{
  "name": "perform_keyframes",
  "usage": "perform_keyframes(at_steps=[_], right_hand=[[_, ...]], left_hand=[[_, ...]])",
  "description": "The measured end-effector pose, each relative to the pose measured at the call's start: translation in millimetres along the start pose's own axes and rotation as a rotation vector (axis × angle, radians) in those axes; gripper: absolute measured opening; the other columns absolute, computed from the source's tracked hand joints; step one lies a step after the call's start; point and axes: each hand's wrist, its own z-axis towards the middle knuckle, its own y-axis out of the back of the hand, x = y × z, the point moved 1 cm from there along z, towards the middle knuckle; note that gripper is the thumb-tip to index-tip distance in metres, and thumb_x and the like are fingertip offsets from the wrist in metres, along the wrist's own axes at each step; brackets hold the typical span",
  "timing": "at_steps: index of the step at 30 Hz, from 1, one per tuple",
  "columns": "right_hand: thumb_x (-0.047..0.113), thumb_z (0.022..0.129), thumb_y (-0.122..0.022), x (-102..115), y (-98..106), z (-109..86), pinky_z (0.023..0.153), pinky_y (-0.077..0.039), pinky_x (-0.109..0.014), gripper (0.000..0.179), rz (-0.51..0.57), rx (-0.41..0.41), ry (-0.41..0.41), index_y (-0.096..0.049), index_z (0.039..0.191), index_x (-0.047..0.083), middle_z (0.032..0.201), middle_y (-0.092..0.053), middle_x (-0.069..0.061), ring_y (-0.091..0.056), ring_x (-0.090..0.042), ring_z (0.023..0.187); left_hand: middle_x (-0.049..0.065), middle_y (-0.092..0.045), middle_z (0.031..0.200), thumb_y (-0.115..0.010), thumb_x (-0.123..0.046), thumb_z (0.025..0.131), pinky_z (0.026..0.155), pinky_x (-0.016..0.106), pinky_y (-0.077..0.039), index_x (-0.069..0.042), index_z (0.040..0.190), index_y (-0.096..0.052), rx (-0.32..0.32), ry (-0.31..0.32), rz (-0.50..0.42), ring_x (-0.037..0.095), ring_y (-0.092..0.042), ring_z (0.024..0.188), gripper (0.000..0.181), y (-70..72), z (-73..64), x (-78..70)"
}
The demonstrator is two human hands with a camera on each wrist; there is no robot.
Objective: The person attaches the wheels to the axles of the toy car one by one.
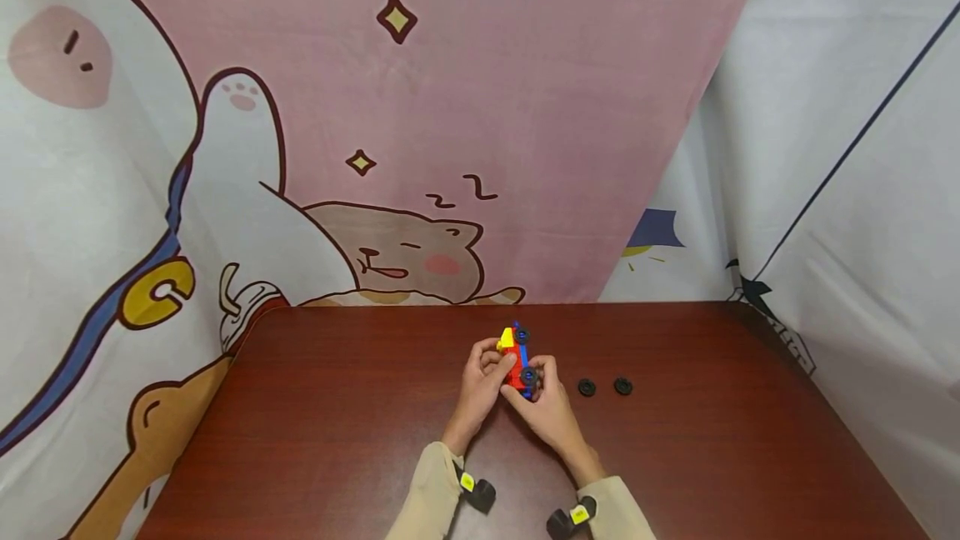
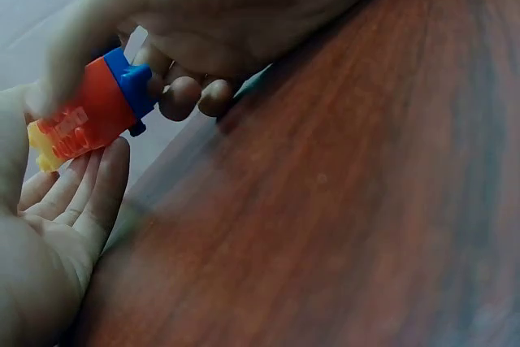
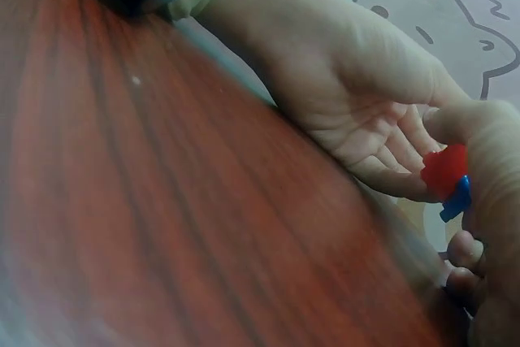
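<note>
A small toy car (image 1: pixel 514 373) with a red body, yellow front, blue underside and black wheels is held up between both hands. The left hand (image 1: pixel 476 394) grips it from the left, thumb across the red body. On its other side the right hand (image 1: pixel 551 413) pinches the near end, beside a black wheel (image 1: pixel 528 377). In the left wrist view the toy car (image 2: pixel 101 107) shows its red body and blue end, with fingers of both hands around it. Only a red and blue part of the toy car (image 3: pixel 447 172) shows in the right wrist view; the rest is hidden behind a hand.
Two loose black tyres (image 1: pixel 604 387) lie side by side on the brown wooden table (image 1: pixel 337 423), to the right of the right hand. A printed cloth (image 1: pixel 555 107) hangs behind the table, and white cloth (image 1: pixel 847 190) on the right. Black devices (image 1: pixel 480 494) are strapped at both wrists.
</note>
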Motion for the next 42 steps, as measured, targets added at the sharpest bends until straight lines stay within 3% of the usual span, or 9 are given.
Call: perform_keyframes(at_steps=[7,12,15,19,22,29,34,37,42], right_hand=[[0.025,0.083,-0.081,-3,-1,0.7,0.052,-0.04,-0.02,0.054,-0.123,-0.087,0.071,-0.044,0.116,0.006,0.071,-0.053,-0.001,-0.044,-0.005,0.057],[0.015,0.089,-0.075,22,4,-1.8,0.055,-0.042,-0.019,0.047,0.019,-0.116,0.0,-0.044,0.12,-0.003,0.085,-0.064,-0.013,-0.05,-0.006,0.064],[0.01,0.091,-0.071,41,9,-3.9,0.059,-0.046,-0.019,0.047,0.089,-0.118,-0.043,-0.043,0.123,-0.01,0.096,-0.067,-0.02,-0.055,-0.008,0.069],[0.009,0.092,-0.07,41,10,-4.6,0.062,-0.048,-0.019,0.046,0.131,-0.115,-0.04,-0.044,0.124,-0.011,0.099,-0.067,-0.022,-0.058,-0.009,0.072],[0.008,0.092,-0.07,42,10,-5.2,0.063,-0.048,-0.019,0.045,0.148,-0.108,-0.051,-0.044,0.124,-0.01,0.101,-0.067,-0.021,-0.059,-0.01,0.076],[0.009,0.094,-0.067,42,9,-3.7,0.063,-0.046,-0.02,0.05,0.104,-0.1,-0.058,-0.04,0.131,-0.01,0.11,-0.061,-0.022,-0.054,-0.013,0.084],[0.008,0.092,-0.069,17,3,1.4,0.071,-0.048,-0.023,0.054,0.099,-0.163,-0.019,-0.038,0.133,-0.007,0.117,-0.052,-0.025,-0.055,-0.027,0.096],[0.008,0.088,-0.074,4,0,2.7,0.076,-0.048,-0.026,0.054,0.071,-0.21,0.035,-0.042,0.129,-0.005,0.114,-0.053,-0.02,-0.056,-0.031,0.095],[0.015,0.079,-0.083,0,0,1.0,0.07,-0.047,-0.026,0.051,-0.055,-0.227,0.132,-0.049,0.115,0.002,0.095,-0.057,-0.009,-0.057,-0.019,0.082]], left_hand=[[0.012,-0.064,0.101,-0.067,-0.016,0.096,0.067,0.018,-0.051,0.0,0.132,-0.049,0.014,0.004,-0.033,0.007,-0.061,0.08,0.043,-1.2,0.9,1.2],[0.007,-0.067,0.101,-0.061,-0.018,0.099,0.064,0.028,-0.057,0.001,0.128,-0.056,0.041,0.03,-0.049,0.009,-0.062,0.078,0.035,-1.1,0.2,0.2],[0.007,-0.069,0.101,-0.058,-0.024,0.101,0.067,0.033,-0.059,0.0,0.126,-0.061,0.082,0.002,-0.015,0.009,-0.063,0.077,0.035,-0.6,-0.9,0.6],[0.009,-0.07,0.104,-0.055,-0.028,0.102,0.065,0.031,-0.059,0.002,0.123,-0.063,0.159,-0.072,0.041,0.007,-0.063,0.077,0.037,0.4,-2.8,2.7],[0.014,-0.07,0.107,-0.054,-0.027,0.103,0.063,0.029,-0.058,0.004,0.124,-0.063,0.181,-0.076,0.046,0.007,-0.063,0.078,0.039,0.8,-3.3,3.6],[0.021,-0.066,0.115,-0.057,-0.019,0.102,0.067,0.037,-0.06,0.005,0.131,-0.057,0.121,0.0,0.014,0.008,-0.062,0.082,0.038,-0.2,-2.3,-0.3],[0.016,-0.066,0.113,-0.057,-0.017,0.102,0.07,0.047,-0.06,0.005,0.132,-0.056,0.081,0.005,-0.009,0.01,-0.063,0.081,0.038,-0.8,-1.4,-2.0],[0.013,-0.067,0.108,-0.058,-0.015,0.101,0.066,0.039,-0.06,0.005,0.131,-0.057,0.057,0.011,-0.028,0.009,-0.063,0.078,0.037,-0.8,-1.7,-2.4],[0.01,-0.064,0.103,-0.064,-0.011,0.097,0.062,0.022,-0.055,0.006,0.128,-0.058,0.021,0.02,-0.06,0.007,-0.063,0.077,0.036,-1.1,-1.4,-0.3]])
